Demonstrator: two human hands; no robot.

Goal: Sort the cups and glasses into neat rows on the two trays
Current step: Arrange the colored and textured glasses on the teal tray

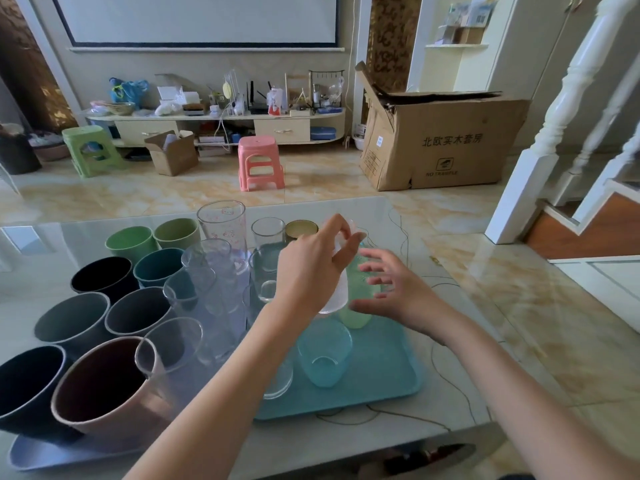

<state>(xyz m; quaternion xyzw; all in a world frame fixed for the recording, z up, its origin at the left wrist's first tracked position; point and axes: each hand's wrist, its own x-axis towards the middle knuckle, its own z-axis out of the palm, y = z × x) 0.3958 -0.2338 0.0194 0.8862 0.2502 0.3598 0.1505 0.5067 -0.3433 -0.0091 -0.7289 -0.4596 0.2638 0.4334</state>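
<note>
My left hand (311,268) grips a frosted white cup (337,296) by its rim, holding it tilted above the teal tray (391,368). My right hand (394,289) hovers with spread fingers beside a pale green cup (356,306) that stands on the tray's far part. A light blue cup (323,355) and a clear glass (277,379) also stand on the teal tray. On the left, several dark, grey, green and pink cups (104,386) and tall clear glasses (214,282) crowd a lilac tray (41,455).
The trays rest on a glass-topped table (460,341) with a thin cord (450,379) looping across it. Beyond the table stand a pink stool (259,161), a green stool (90,147) and a big cardboard box (440,143). A white stair post (540,161) rises at right.
</note>
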